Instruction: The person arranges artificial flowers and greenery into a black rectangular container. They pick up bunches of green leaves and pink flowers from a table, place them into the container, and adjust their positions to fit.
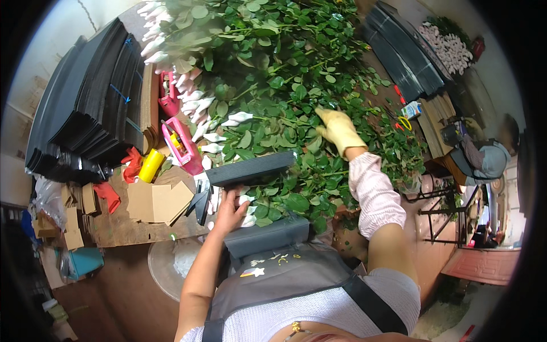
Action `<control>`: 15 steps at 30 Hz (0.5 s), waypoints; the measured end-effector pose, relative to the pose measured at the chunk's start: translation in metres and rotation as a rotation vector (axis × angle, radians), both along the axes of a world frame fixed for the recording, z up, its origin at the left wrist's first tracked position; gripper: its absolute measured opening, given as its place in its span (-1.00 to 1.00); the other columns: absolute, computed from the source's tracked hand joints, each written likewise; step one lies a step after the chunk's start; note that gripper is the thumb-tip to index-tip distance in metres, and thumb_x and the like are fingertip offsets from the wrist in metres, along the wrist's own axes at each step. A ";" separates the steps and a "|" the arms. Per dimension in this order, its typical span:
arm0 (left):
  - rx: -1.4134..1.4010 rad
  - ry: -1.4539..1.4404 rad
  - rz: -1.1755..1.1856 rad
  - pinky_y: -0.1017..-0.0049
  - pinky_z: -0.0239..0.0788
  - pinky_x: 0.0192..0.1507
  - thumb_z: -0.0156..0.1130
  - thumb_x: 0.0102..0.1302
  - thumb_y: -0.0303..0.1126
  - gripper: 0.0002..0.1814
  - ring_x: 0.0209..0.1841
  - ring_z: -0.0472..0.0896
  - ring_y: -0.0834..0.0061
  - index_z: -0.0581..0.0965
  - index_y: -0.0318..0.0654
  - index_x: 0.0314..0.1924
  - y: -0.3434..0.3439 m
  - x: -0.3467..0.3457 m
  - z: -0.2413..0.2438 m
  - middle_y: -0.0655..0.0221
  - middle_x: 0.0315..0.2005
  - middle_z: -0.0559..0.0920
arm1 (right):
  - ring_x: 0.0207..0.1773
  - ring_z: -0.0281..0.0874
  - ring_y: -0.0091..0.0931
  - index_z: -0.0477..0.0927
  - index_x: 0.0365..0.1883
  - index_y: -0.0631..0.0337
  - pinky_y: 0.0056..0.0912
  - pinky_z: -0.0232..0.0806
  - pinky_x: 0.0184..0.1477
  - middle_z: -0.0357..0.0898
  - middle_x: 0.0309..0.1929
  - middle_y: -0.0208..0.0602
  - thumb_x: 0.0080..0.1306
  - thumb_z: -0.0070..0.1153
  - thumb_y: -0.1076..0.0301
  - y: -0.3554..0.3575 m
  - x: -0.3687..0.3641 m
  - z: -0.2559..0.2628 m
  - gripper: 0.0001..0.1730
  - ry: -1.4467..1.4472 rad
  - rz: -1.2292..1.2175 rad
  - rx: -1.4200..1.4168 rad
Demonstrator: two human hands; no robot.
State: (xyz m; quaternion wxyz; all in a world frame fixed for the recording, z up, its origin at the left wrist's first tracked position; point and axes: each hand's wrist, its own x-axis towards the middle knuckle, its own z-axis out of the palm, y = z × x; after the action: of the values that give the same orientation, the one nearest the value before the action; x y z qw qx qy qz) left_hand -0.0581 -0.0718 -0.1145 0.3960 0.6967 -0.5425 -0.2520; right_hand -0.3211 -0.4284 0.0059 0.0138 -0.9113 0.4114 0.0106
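Observation:
My left hand (232,211), bare, is at several flower buds in white netting (248,220) at the table's near side. Its fingertips go under the edge of a dark ribbed corrugated sheet (252,169), so its grip is hidden. In a pale yellow glove, my right hand (341,130) reaches over a heap of leafy green stems (295,124), thumb apart from the fingers and nothing visible between them. More netted buds (198,107) line the heap's left side. Against my apron rests a grey corrugated sheet (269,235). A black stapler (199,203) lies left of my left hand.
Pink tape dispensers (183,147), a yellow roll (151,166) and cardboard pieces (160,201) lie on the left. Stacked dark sheets (94,89) rise behind them. Yellow-handled scissors (404,124) and a small carton (411,110) are right. Another person (487,158) sits beyond.

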 end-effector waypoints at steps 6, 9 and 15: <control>0.060 0.053 0.008 0.23 0.57 0.09 0.49 0.39 -0.31 -0.36 0.05 0.67 0.06 0.48 -0.18 0.42 0.001 -0.002 0.002 0.04 0.11 0.49 | 0.22 0.72 -0.19 0.81 0.02 0.08 -0.10 0.52 0.31 0.76 0.19 -0.20 0.18 0.29 0.49 -0.013 0.007 -0.013 -0.60 -0.140 -0.172 -0.090; 0.100 0.083 0.017 0.27 0.58 0.07 0.49 0.39 -0.32 -0.36 0.05 0.67 0.08 0.48 -0.19 0.42 0.002 -0.003 0.004 0.06 0.14 0.48 | 0.16 0.74 -0.13 0.72 0.02 0.26 -0.10 0.54 0.34 0.75 0.17 -0.05 0.07 0.21 0.74 -0.014 -0.041 0.010 -0.50 -0.585 0.141 -0.449; 0.124 0.157 0.016 0.24 0.58 0.13 0.45 0.41 -0.32 -0.34 0.08 0.66 0.04 0.45 -0.18 0.45 0.000 -0.003 0.004 0.01 0.20 0.46 | 0.19 0.64 -0.06 0.55 0.42 0.04 -0.01 0.50 0.23 0.68 0.18 0.01 0.32 0.20 0.63 0.007 -0.089 0.058 -0.32 -0.454 -0.052 -0.320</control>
State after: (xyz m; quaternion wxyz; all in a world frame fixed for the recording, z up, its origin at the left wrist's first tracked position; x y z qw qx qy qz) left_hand -0.0613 -0.0718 -0.1104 0.3955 0.7024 -0.4873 -0.3358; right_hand -0.4105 -0.4216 0.0642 -0.0382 -0.8701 0.4174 -0.2594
